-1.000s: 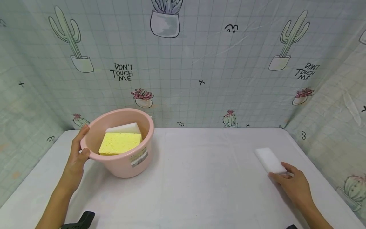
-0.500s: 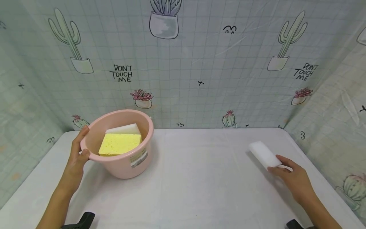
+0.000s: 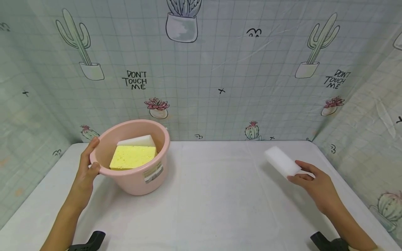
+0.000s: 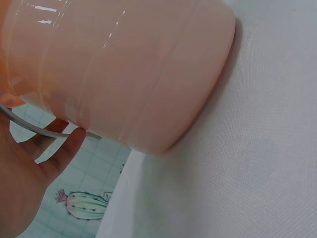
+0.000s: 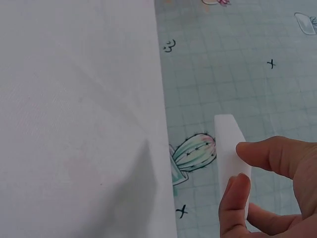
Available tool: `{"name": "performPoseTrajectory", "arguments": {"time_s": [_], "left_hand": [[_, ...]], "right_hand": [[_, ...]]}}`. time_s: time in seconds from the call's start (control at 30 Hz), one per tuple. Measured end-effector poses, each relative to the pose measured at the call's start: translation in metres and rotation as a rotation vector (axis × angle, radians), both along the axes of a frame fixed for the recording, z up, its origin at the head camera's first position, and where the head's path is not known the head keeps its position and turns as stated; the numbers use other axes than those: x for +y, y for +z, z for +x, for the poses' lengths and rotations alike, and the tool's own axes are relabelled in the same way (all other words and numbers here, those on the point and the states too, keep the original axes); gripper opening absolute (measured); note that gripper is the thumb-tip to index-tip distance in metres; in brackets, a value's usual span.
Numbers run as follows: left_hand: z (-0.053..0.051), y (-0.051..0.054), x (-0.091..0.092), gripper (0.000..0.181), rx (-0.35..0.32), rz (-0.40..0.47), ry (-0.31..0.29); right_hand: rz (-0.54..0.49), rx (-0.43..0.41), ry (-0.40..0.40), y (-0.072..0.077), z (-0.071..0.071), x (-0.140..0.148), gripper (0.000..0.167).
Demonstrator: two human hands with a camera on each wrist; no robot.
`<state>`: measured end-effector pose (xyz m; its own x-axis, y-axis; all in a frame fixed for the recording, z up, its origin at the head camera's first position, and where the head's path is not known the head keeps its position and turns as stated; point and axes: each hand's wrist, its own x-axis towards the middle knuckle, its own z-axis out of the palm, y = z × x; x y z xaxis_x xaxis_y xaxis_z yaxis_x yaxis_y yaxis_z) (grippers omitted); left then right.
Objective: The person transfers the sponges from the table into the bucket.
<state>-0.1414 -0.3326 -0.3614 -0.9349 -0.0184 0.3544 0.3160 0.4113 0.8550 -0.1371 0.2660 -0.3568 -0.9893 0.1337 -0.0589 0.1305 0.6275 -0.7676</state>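
A pink plastic bucket (image 3: 138, 181) stands tilted toward me on the left of the table. My left hand (image 3: 86, 170) grips its rim, thumb outside; the left wrist view shows the bucket's side (image 4: 129, 64) and fingers close against it. Inside the bucket lie a yellow sponge (image 3: 133, 157) and, behind it, a white block (image 3: 139, 141). On the right, my right hand (image 3: 317, 186) pinches one end of a white sponge block (image 3: 282, 162), held above the table with its shadow below. In the right wrist view thumb and fingers press on the white sponge (image 5: 229, 144).
A white-covered table (image 3: 213, 202) spreads between the hands. Behind it hangs a grid-patterned cloth (image 3: 207, 62) printed with cacti, which also closes in both sides. Black wrist straps (image 3: 328, 242) show near the bottom edge.
The right hand has lifted the white sponge off the table and carried it up and to the left. The left hand and the bucket have stayed in place.
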Motion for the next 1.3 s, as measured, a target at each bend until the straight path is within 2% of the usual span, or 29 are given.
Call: {"name": "performPoseTrajectory", "arguments": {"time_s": [0.2, 0.43, 0.67, 0.87, 1.3], "left_hand": [[0.001, 0.001, 0.001, 0.061, -0.004, -0.003, 0.004], [0.0, -0.001, -0.002, 0.059, 0.037, 0.013, -0.051], [0.001, 0.0, -0.001, 0.059, 0.033, 0.011, -0.046], [0.001, 0.0, -0.001, 0.059, 0.04, 0.003, -0.044], [0.0, -0.001, -0.002, 0.059, 0.045, 0.012, -0.059]], "right_hand": [[0.006, 0.018, 0.015, 0.01, -0.006, -0.015, 0.078], [-0.006, 0.039, 0.072, 0.024, -0.011, -0.028, 0.074], [-0.065, 0.082, 0.112, 0.038, -0.016, -0.046, 0.07], [-0.054, 0.113, 0.156, 0.046, -0.02, -0.065, 0.067], [-0.131, 0.128, 0.224, 0.062, -0.033, -0.103, 0.061]]}}
